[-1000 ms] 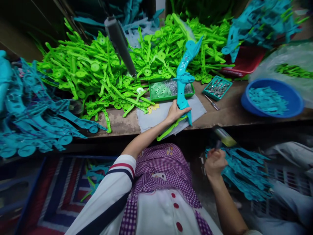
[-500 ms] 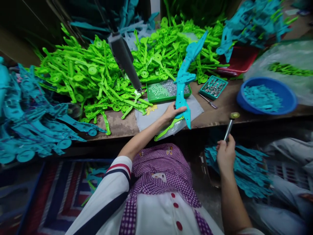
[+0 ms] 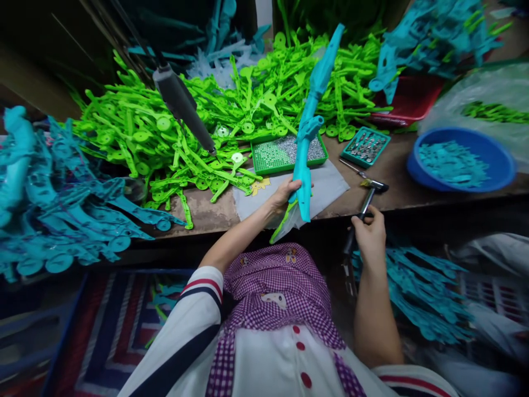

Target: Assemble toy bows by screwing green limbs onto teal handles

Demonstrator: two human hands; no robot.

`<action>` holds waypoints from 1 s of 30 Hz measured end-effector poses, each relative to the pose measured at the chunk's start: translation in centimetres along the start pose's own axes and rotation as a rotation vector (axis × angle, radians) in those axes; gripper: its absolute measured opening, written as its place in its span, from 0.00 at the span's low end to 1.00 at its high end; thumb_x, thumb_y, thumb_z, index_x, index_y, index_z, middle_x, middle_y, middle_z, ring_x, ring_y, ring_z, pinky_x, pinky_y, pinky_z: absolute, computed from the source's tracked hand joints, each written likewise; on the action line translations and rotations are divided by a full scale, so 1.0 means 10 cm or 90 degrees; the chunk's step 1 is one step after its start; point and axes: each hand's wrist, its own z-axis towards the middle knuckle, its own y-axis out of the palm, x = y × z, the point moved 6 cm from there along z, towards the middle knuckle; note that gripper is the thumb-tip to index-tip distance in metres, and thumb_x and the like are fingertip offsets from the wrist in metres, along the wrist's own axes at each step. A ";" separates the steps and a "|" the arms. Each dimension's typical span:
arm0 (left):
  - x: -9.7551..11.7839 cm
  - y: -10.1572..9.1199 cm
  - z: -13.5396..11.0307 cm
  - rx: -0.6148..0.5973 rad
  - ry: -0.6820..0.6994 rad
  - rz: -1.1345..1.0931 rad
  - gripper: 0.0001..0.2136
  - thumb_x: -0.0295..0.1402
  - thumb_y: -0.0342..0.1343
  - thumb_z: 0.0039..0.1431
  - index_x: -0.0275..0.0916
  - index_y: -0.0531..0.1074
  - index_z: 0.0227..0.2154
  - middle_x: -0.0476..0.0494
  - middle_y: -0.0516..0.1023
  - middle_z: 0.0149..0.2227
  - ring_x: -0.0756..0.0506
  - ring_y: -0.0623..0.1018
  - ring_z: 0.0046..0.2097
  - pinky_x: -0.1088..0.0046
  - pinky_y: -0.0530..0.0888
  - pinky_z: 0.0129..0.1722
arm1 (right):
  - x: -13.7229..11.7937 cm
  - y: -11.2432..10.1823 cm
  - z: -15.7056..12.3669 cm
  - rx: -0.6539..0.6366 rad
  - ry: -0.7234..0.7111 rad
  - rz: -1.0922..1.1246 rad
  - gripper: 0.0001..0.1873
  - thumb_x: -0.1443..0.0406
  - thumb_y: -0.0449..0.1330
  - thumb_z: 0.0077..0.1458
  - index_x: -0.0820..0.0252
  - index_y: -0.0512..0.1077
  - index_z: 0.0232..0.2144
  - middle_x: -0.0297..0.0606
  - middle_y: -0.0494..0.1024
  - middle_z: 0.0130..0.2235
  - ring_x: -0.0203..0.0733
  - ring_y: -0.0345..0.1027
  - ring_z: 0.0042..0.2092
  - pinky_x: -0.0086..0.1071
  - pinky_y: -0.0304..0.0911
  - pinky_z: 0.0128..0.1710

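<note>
My left hand [image 3: 285, 194] is closed around the lower end of a long turquoise plastic part [image 3: 305, 157], which stands tilted over the bench edge. A slim green plastic piece [image 3: 282, 225] extends below that hand, beside some clear film. At the right, my right hand [image 3: 371, 234] grips a small hammer [image 3: 367, 200] by its handle. The hammer's metal neck points up toward the bench, with a dark face to the right and a yellowish one to the left. A gap separates the hammer from the turquoise part.
A heap of green plastic parts [image 3: 165, 132] covers the back. A power screwdriver [image 3: 184, 107] hangs over it. Nearby are a green tray [image 3: 273, 167] of small metal pieces, a teal tray [image 3: 372, 161], a screwdriver [image 3: 351, 166] and a blue bowl [image 3: 506, 165]. Turquoise parts [image 3: 61, 209] lie left.
The turquoise part has turned, now showing a narrower side. My right hand has moved left and slightly up, and the hammer head has swung over toward the bench edge.
</note>
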 end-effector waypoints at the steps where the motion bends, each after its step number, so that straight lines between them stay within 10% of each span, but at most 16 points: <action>1: -0.01 -0.01 0.00 -0.015 0.008 -0.018 0.35 0.56 0.67 0.41 0.35 0.71 0.47 0.37 0.82 0.40 0.39 0.81 0.43 0.65 0.77 0.42 | -0.04 0.01 0.02 0.008 0.006 -0.019 0.37 0.54 0.61 0.49 0.59 0.64 0.60 0.39 0.73 0.39 0.43 0.69 0.33 0.41 0.67 0.40; 8: -0.03 -0.02 -0.03 -0.075 0.023 -0.046 0.34 0.52 0.68 0.35 0.35 0.69 0.43 0.40 0.80 0.39 0.42 0.80 0.41 0.68 0.75 0.37 | -0.38 0.10 0.02 0.039 -0.049 -0.212 0.33 0.59 0.55 0.53 0.65 0.66 0.60 0.54 0.74 0.50 0.58 0.68 0.52 0.52 0.60 0.55; 14: 0.17 0.11 -0.09 -0.037 0.066 -0.001 0.27 0.47 0.71 0.39 0.39 0.68 0.39 0.50 0.74 0.32 0.48 0.75 0.34 0.70 0.73 0.36 | -0.77 0.05 0.08 0.032 -0.049 -0.299 0.25 0.52 0.54 0.58 0.60 0.76 0.51 0.55 0.70 0.53 0.61 0.68 0.52 0.53 0.64 0.48; 18: 0.30 0.21 -0.13 0.004 0.068 0.049 0.23 0.42 0.71 0.43 0.39 0.67 0.37 0.50 0.73 0.33 0.48 0.74 0.36 0.69 0.72 0.39 | -1.13 0.02 -0.07 -0.072 -0.071 -0.141 0.35 0.41 0.42 0.64 0.59 0.75 0.27 0.43 0.73 0.28 0.46 0.69 0.33 0.41 0.64 0.38; 23: 0.32 0.31 -0.14 0.069 0.030 0.074 0.25 0.37 0.72 0.44 0.40 0.64 0.41 0.49 0.72 0.34 0.47 0.75 0.38 0.67 0.74 0.40 | -1.18 0.32 -0.53 -0.381 -0.060 0.031 0.35 0.35 0.46 0.58 0.58 0.70 0.26 0.35 0.70 0.23 0.34 0.60 0.23 0.31 0.56 0.25; 30: 0.33 0.43 -0.02 0.112 0.072 0.157 0.34 0.41 0.76 0.40 0.43 0.62 0.46 0.50 0.69 0.35 0.43 0.76 0.42 0.64 0.75 0.43 | -0.83 0.39 -0.65 -0.379 0.025 0.293 0.30 0.39 0.58 0.55 0.57 0.63 0.23 0.27 0.55 0.19 0.28 0.45 0.19 0.27 0.39 0.17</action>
